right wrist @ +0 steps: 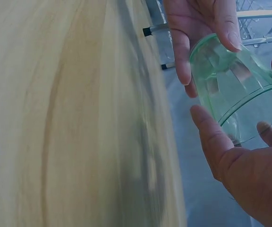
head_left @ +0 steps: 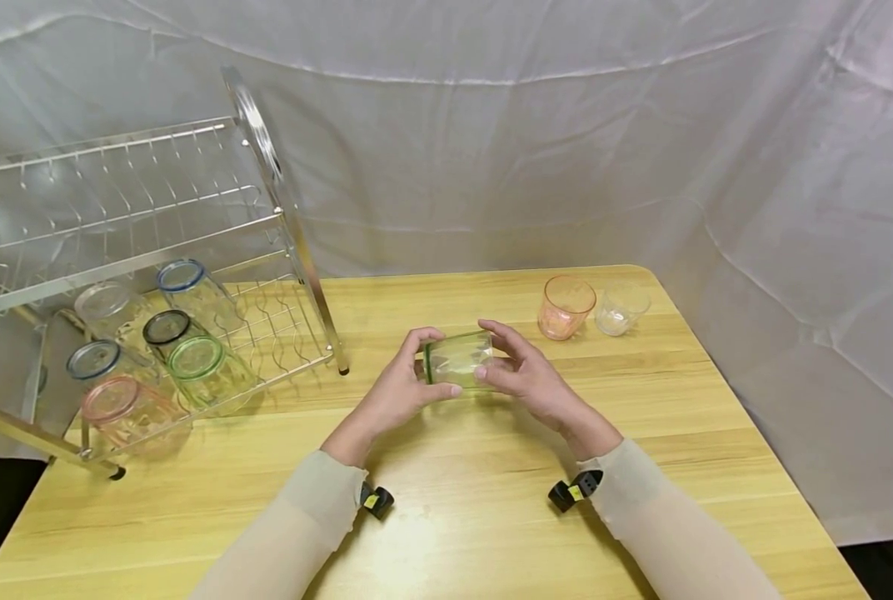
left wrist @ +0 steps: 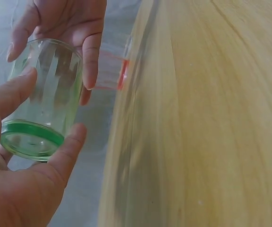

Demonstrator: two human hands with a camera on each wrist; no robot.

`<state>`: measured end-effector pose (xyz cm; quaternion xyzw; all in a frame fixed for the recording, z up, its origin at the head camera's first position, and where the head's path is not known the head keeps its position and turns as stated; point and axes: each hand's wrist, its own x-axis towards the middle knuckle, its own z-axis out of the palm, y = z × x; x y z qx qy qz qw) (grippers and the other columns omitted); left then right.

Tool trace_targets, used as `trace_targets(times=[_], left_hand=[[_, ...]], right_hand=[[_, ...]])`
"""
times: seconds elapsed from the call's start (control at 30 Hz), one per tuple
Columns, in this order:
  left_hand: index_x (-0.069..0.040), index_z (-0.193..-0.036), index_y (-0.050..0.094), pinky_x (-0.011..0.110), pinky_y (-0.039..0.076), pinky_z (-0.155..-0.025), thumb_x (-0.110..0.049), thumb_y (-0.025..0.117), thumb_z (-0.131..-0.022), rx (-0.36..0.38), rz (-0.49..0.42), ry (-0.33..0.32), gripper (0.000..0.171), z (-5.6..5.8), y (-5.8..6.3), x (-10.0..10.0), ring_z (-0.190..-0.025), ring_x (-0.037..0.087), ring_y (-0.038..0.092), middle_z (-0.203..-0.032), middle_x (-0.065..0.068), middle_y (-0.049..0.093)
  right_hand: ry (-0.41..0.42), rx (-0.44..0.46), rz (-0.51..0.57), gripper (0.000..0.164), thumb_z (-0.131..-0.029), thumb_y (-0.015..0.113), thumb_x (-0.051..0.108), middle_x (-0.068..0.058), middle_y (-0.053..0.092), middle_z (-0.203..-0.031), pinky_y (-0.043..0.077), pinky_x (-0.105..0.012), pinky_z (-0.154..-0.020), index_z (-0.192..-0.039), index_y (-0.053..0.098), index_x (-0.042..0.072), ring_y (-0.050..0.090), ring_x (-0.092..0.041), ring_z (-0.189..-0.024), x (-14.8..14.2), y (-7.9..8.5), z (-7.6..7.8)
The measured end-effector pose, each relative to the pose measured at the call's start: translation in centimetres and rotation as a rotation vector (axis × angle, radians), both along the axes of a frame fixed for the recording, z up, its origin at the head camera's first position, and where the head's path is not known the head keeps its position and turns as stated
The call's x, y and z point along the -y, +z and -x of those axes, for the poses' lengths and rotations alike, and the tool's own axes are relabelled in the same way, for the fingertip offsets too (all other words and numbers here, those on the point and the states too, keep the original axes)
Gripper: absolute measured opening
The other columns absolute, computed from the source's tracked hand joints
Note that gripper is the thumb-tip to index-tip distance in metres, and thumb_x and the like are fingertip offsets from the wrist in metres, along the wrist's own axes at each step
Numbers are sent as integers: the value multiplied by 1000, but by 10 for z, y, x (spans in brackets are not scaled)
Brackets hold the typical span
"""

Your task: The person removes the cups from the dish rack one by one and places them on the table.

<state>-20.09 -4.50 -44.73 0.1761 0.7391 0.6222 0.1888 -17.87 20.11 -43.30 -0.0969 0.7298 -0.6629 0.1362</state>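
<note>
A clear green cup point(head_left: 457, 360) lies on its side in the air just above the wooden table point(head_left: 446, 517), held between both hands. My left hand point(head_left: 405, 385) grips its green-rimmed base end, thumb under and fingers over. My right hand point(head_left: 517, 371) grips the open mouth end. In the left wrist view the green cup point(left wrist: 44, 106) shows its thick green base toward the camera, with the left thumb and fingers curled round it. The right wrist view looks into the green cup's point(right wrist: 235, 90) open mouth, between the right fingers.
A metal dish rack point(head_left: 139, 275) stands at the table's left, with several cups lying on its lower shelf, among them a green one point(head_left: 202, 367) and a pink one point(head_left: 127, 408). A pink cup point(head_left: 565, 307) and a clear cup point(head_left: 621, 307) stand upright at the back right.
</note>
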Motion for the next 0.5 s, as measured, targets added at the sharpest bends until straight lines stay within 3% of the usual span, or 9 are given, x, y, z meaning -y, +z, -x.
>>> trace_targets(times=[0.13,0.2,0.33,0.5], left_hand=[[-23,-157,34,37,62,-87,-16,87,-89,-4,2,-7,86,0,1,0,-122,34,62,-157,5,37],[-24,-159,33,39,62,-94,-14,87,-89,-3,1,-7,89,0,2,0,-133,37,58,-161,4,33],[-25,-161,32,45,54,-111,-15,86,-89,-12,22,19,91,-3,5,5,-147,40,46,-166,6,30],[-18,-161,34,50,44,-121,-16,81,-94,-62,97,89,82,-11,7,17,-151,39,42,-165,11,35]], right_hand=[[-6,0,-7,77,-100,72,12,-20,34,-165,54,-55,-107,-165,33,22,60,-33,-132,0,-1,0],[-10,4,-13,77,-99,73,12,-20,34,-165,54,-54,-108,-165,33,21,61,-33,-132,-1,0,0],[-25,9,-38,78,-99,74,14,-20,32,-166,57,-45,-105,-165,33,22,61,-30,-128,-4,0,2],[-57,-2,-93,77,-99,75,18,-19,32,-166,57,-38,-102,-164,36,27,58,-33,-132,-10,4,7]])
